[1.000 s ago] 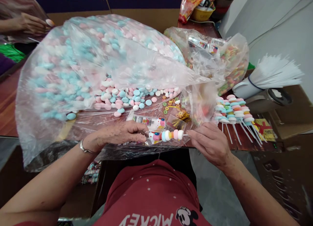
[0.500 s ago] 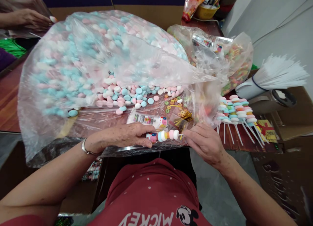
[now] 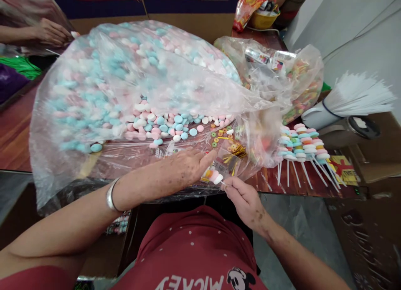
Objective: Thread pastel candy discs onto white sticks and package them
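Observation:
My right hand (image 3: 241, 198) is closed in a pinch on the white stick of a candy skewer (image 3: 214, 176). Soft orange, pink and white pieces are threaded on it. My left hand (image 3: 184, 166), palm down, closes over the skewer's other end and hides it. A printed clear wrapper (image 3: 161, 151) shows partly behind that hand. Just beyond lie gold ties (image 3: 239, 150) and small ring candies (image 3: 216, 135). Loose pink, white and blue candies (image 3: 178, 123) spill from the mouth of a large clear bag (image 3: 138, 68).
Finished-looking candy skewers (image 3: 305, 143) lie at the right, sticks toward me. Behind them are a mug of white sticks (image 3: 326, 108) and a dark lidded cup (image 3: 347, 129). Another bag of ring candies (image 3: 300, 72) stands at the back right. A co-worker's hand (image 3: 52, 33) holds a skewer at far left.
My right hand has moved left and slightly down with the stick. My left hand has slid right over the skewer, covering more of it and most of the printed wrapper. The skewer now tilts.

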The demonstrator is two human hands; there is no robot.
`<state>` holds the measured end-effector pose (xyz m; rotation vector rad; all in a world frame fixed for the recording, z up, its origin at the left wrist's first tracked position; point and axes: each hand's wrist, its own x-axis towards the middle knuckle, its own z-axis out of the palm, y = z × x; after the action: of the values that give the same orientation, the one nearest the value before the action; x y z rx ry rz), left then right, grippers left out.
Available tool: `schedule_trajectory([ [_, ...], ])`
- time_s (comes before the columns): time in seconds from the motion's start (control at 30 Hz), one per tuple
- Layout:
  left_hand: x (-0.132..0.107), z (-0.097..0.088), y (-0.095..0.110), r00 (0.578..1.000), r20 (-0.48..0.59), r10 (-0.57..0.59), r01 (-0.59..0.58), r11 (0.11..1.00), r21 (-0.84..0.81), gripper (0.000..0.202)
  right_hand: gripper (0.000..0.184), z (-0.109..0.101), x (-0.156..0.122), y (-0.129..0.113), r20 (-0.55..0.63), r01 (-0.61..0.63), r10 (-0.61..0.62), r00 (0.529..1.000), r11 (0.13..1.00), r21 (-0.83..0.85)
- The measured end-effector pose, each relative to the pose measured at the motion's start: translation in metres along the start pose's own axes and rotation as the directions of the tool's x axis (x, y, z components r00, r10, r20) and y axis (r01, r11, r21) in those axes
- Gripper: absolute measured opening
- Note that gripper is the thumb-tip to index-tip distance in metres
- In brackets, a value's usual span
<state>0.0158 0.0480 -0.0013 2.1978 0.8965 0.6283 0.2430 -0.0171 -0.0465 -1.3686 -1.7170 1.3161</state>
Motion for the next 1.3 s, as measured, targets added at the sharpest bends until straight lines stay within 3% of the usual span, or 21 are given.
schedule_trajectory([
  [0.1, 0.006, 0.002, 0.021, 0.982, 0.01, 0.188, -0.183, 0.94, 0.289, 0.045, 0.03, 0.014, -0.003, 0.006, -0.081, -0.049, 0.067, 0.994, 0.977, 0.205],
  [0.17, 0.0, 0.005, 0.033, 0.959, -0.03, 0.283, -0.254, 0.899, 0.356, 0.041, 0.03, 0.022, -0.004, 0.013, -0.114, -0.064, 0.103, 0.988, 0.951, 0.303],
  [0.23, -0.015, 0.009, 0.041, 0.938, -0.115, 0.328, -0.268, 0.892, 0.364, 0.032, 0.03, 0.028, -0.004, 0.02, -0.139, -0.069, 0.131, 0.981, 0.921, 0.383],
  [0.27, -0.024, 0.011, 0.042, 0.933, -0.199, 0.3, -0.217, 0.909, 0.354, 0.026, 0.03, 0.03, -0.003, 0.023, -0.149, -0.069, 0.144, 0.978, 0.905, 0.42],
  [0.33, -0.04, 0.015, 0.038, 0.897, -0.429, 0.102, 0.004, 0.971, 0.241, 0.012, 0.029, 0.031, -0.003, 0.028, -0.154, -0.069, 0.163, 0.975, 0.872, 0.485],
  [0.37, -0.046, 0.016, 0.034, 0.83, -0.555, -0.058, 0.135, 0.986, 0.098, 0.008, 0.029, 0.032, -0.003, 0.029, -0.149, -0.069, 0.168, 0.974, 0.855, 0.514],
  [0.4, -0.048, 0.017, 0.028, 0.73, -0.645, -0.225, 0.213, 0.972, -0.099, 0.009, 0.029, 0.032, -0.002, 0.029, -0.138, -0.069, 0.169, 0.976, 0.84, 0.538],
  [0.43, -0.047, 0.018, 0.023, 0.646, -0.661, -0.381, 0.218, 0.923, -0.318, 0.019, 0.028, 0.033, -0.002, 0.029, -0.126, -0.069, 0.167, 0.978, 0.827, 0.558],
  [0.47, -0.043, 0.019, 0.018, 0.604, -0.626, -0.494, 0.153, 0.842, -0.517, 0.031, 0.028, 0.034, -0.001, 0.028, -0.115, -0.068, 0.161, 0.98, 0.818, 0.572],
  [0.5, -0.037, 0.02, 0.014, 0.593, -0.581, -0.557, 0.052, 0.746, -0.664, 0.043, 0.028, 0.036, 0.0, 0.027, -0.105, -0.066, 0.154, 0.982, 0.813, 0.579],
  [0.57, -0.02, 0.02, 0.009, 0.597, -0.522, -0.61, -0.122, 0.574, -0.81, 0.056, 0.028, 0.04, 0.002, 0.022, -0.078, -0.066, 0.137, 0.987, 0.809, 0.584],
  [0.67, 0.003, 0.02, 0.007, 0.604, -0.434, -0.668, -0.223, 0.382, -0.897, 0.052, 0.027, 0.044, 0.003, 0.013, 0.025, -0.103, 0.108, 0.994, 0.827, 0.552],
  [0.77, 0.014, 0.018, 0.002, 0.661, -0.259, -0.705, -0.18, 0.186, -0.966, 0.037, 0.028, 0.042, 0.001, 0.006, 0.151, -0.099, 0.037, 0.988, 0.898, 0.429],
  [0.87, 0.014, 0.016, -0.007, 0.712, -0.091, -0.696, -0.097, 0.031, -0.995, 0.026, 0.031, 0.034, 0.0, 0.004, 0.085, 0.013, -0.035, 0.996, 0.969, 0.246],
  [0.97, 0.012, 0.019, -0.01, 0.691, -0.094, -0.717, -0.109, 0.025, -0.994, 0.024, 0.028, 0.029, 0.0, 0.006, -0.108, 0.186, -0.193, 0.975, 0.98, -0.071],
  [1.0, 0.012, 0.021, -0.01, 0.675, -0.124, -0.727, -0.137, 0.042, -0.99, 0.025, 0.026, 0.029, 0.001, 0.007, -0.16, 0.252, -0.287, 0.945, 0.945, -0.207],
  [1.07, 0.013, 0.026, -0.007, 0.646, -0.185, -0.74, -0.203, 0.067, -0.977, 0.027, 0.022, 0.033, 0.003, 0.009, -0.225, 0.343, -0.494, 0.84, 0.804, -0.486],
  [1.17, 0.017, 0.035, -0.004, 0.627, -0.233, -0.743, -0.275, 0.068, -0.959, 0.031, 0.017, 0.041, 0.007, 0.011, -0.226, 0.312, -0.692, 0.686, 0.56, -0.767],
  [1.23, 0.018, 0.04, -0.003, 0.629, -0.248, -0.737, -0.292, 0.072, -0.954, 0.034, 0.015, 0.046, 0.008, 0.012, -0.217, 0.272, -0.736, 0.641, 0.482, -0.833],
  [1.3, 0.02, 0.044, -0.004, 0.631, -0.257, -0.732, -0.287, 0.087, -0.954, 0.036, 0.016, 0.05, 0.008, 0.012, -0.214, 0.269, -0.749, 0.627, 0.466, -0.843],
])
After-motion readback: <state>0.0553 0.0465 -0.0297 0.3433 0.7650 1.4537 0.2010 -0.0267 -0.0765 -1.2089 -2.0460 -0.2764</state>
